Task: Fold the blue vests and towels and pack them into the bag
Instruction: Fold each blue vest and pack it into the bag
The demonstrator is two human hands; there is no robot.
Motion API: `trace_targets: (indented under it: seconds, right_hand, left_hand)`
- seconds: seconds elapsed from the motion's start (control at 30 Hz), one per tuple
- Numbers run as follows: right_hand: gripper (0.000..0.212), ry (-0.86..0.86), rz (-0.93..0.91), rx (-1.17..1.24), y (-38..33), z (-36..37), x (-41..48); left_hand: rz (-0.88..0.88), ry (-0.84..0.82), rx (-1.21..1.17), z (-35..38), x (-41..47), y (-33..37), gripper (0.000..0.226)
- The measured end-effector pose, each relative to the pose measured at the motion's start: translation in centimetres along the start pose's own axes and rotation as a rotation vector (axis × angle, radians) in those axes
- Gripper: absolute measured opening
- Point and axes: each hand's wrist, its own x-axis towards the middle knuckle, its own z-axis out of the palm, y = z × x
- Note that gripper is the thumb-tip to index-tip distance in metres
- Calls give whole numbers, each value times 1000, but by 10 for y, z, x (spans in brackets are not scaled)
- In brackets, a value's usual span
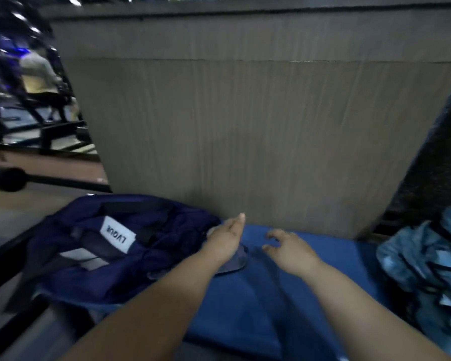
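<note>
A dark navy bag (pixel 110 246) with a white label lies open at the left, straps inside its mouth. A blue cloth (pixel 258 295) is spread flat in front of me. My left hand (pixel 225 241) reaches forward with fingers straight, over the bag's right edge where a small grey-blue piece of fabric (pixel 235 261) lies under the wrist. My right hand (pixel 287 250) hovers just above the blue cloth near its far edge, fingers loosely curled and holding nothing. A crumpled light-blue patterned heap with black straps (pixel 425 269) sits at the right.
A tall grey wood-grain panel (pixel 258 126) rises directly behind the cloth. Dark metal frames and chairs (pixel 37 100) stand at the far left, with a black bar along the left edge. The picture is blurred.
</note>
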Motion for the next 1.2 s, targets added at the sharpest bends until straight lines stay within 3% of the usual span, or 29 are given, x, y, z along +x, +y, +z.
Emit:
trace_targets:
  seconds: [0.13, 0.23, 0.37, 0.5, 0.63, 0.8, 0.97, 1.1, 1.2]
  right_hand:
    - [59, -161, 125, 240, -31, 45, 14]
    - [50, -186, 315, 649, -43, 70, 22]
    - [42, -91, 487, 962, -51, 92, 36]
    - [31, -73, 522, 1077, -56, 99, 44]
    - [50, -169, 293, 1007, -80, 109, 46]
    - [71, -349, -12, 908, -125, 121, 39]
    - [89, -411, -143, 580, -149, 141, 36]
    - [87, -357, -206, 156, -156, 155, 34]
    - [70, -361, -228, 20, -159, 159, 34]
  left_hand:
    - [-110, 125, 236, -66, 0, -55, 60]
    - [-106, 248, 454, -108, -6, -86, 51]
    - [-190, 278, 648, -146, -10, -114, 50]
    - [-320, 251, 697, -169, -12, -151, 55]
    - [-348, 164, 612, -172, -15, -169, 57]
    - [-200, 150, 607, -155, -16, -180, 50]
    - [-29, 289, 650, -136, -26, -194, 76]
    - [7, 312, 525, -137, -26, -195, 48]
    - [-16, 258, 375, -145, -22, -192, 43]
